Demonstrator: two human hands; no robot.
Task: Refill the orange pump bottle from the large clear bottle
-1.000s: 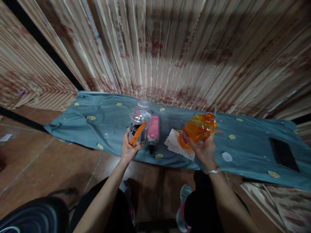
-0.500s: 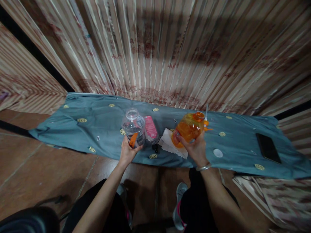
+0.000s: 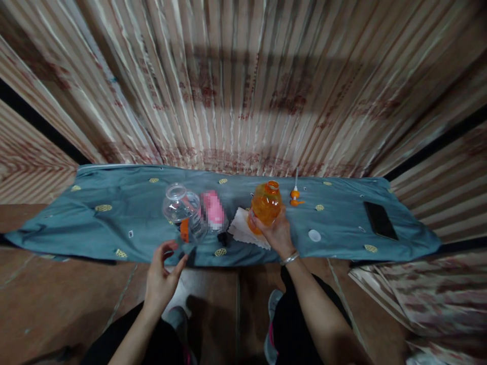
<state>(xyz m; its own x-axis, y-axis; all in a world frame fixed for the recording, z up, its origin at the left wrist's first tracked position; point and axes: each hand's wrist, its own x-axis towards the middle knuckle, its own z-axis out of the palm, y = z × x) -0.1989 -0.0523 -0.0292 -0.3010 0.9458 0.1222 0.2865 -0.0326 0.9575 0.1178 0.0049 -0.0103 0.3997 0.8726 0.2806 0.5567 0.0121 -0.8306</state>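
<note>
My left hand is open, thumb and fingers apart, just in front of a clear plastic bottle with an orange label patch. That bottle stands uncapped on the cloth and is apart from the hand. Around an orange see-through bottle, also without a top, my right hand is closed. The bottle is roughly upright beside a white napkin. Between the two bottles lies a pink-labelled clear bottle, partly blurred, with a black cap or pump at its near end.
An orange pump top with a white tube lies behind the right hand. To the right are a white round disc and a dark phone. The teal cloth covers a narrow table against a striped curtain.
My left hand has let go of the clear bottle and drawn back toward me. The orange bottle, still in my right hand, has become more upright. The whole view has shifted.
</note>
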